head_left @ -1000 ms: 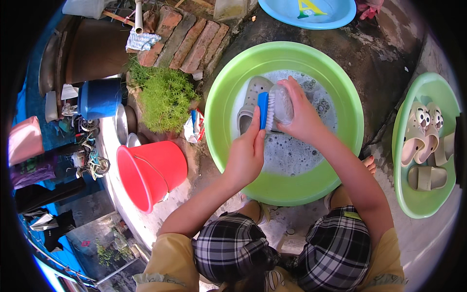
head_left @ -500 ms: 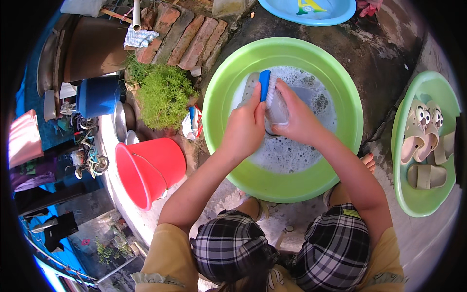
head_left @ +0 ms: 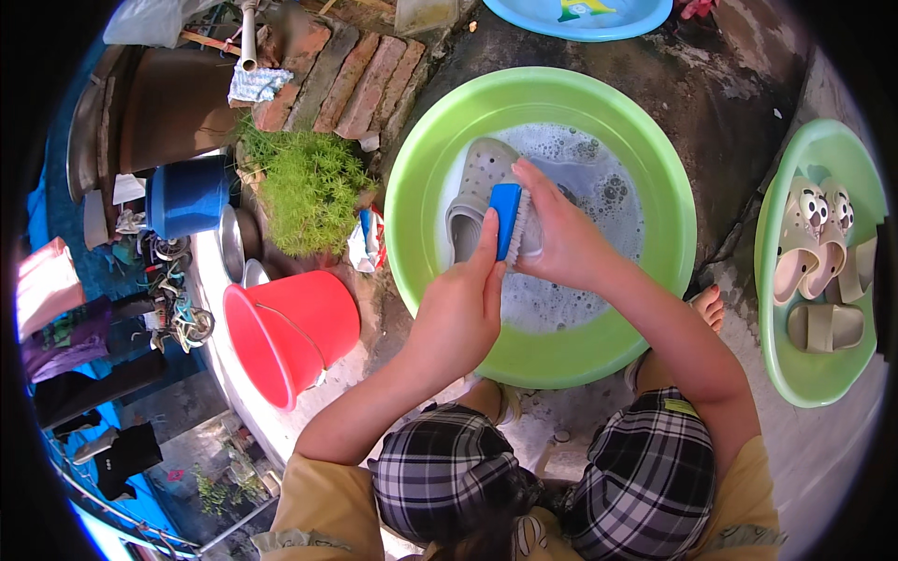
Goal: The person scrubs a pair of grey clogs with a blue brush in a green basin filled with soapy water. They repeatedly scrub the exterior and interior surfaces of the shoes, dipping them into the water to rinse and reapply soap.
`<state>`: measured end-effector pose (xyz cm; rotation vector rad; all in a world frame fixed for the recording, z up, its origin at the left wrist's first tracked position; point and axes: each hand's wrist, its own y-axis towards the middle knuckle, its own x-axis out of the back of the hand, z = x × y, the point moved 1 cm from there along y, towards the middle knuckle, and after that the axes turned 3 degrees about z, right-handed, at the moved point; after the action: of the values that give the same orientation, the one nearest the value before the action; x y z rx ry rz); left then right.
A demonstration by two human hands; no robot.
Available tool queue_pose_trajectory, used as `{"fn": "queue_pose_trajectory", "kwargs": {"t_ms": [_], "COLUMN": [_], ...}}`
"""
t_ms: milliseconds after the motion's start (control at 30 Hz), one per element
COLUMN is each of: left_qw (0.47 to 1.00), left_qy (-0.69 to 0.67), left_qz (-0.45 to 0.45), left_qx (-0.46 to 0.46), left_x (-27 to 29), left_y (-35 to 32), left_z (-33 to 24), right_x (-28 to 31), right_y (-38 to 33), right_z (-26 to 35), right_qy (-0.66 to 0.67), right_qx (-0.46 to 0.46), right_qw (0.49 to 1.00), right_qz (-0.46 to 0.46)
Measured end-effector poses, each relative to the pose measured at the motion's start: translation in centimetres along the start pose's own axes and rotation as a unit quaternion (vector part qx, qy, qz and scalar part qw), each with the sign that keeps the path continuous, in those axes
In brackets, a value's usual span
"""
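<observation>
Both hands meet over the soapy green basin point(head_left: 655, 168): left hand point(head_left: 458, 313) grips the blue brush point(head_left: 505, 220), right hand point(head_left: 561, 238) clasps the grey clog point(head_left: 472, 201), lengthwise away from them.

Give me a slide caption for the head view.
Two hands scrub a grey clog with a blue brush over a soapy green basin.
</observation>
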<state>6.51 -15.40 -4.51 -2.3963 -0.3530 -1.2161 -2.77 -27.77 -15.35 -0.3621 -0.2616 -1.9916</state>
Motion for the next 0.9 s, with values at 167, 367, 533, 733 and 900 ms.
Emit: {"fn": "queue_pose_trajectory", "kwargs": {"t_ms": [167, 367, 533, 733, 900], "left_qw": [0.992, 0.998, 0.988, 0.994, 0.992], "left_qy": [-0.089, -0.053, -0.123, -0.045, -0.126], "left_qz": [-0.007, -0.021, 0.040, 0.071, 0.011], "left_qx": [0.094, -0.007, 0.084, 0.064, -0.014], "left_x": [-1.1, -1.1, 0.1, 0.3, 0.3], "left_y": [5.1, 0.7, 1.8, 2.2, -0.2], "left_z": [1.7, 0.7, -0.6, -0.8, 1.9], "right_x": [0.3, 0.2, 1.1, -0.2, -0.9], "right_y": [0.1, -0.6, -1.0, -0.5, -1.3], "right_z": [0.3, 0.5, -0.3, 1.3, 0.4], "right_qy": [0.024, 0.028, 0.039, 0.008, 0.041], "right_qx": [-0.020, -0.015, 0.004, 0.007, -0.024], "right_qw": [0.999, 0.999, 0.999, 0.996, 0.998], "right_qz": [-0.012, 0.028, 0.006, 0.086, 0.039]}}
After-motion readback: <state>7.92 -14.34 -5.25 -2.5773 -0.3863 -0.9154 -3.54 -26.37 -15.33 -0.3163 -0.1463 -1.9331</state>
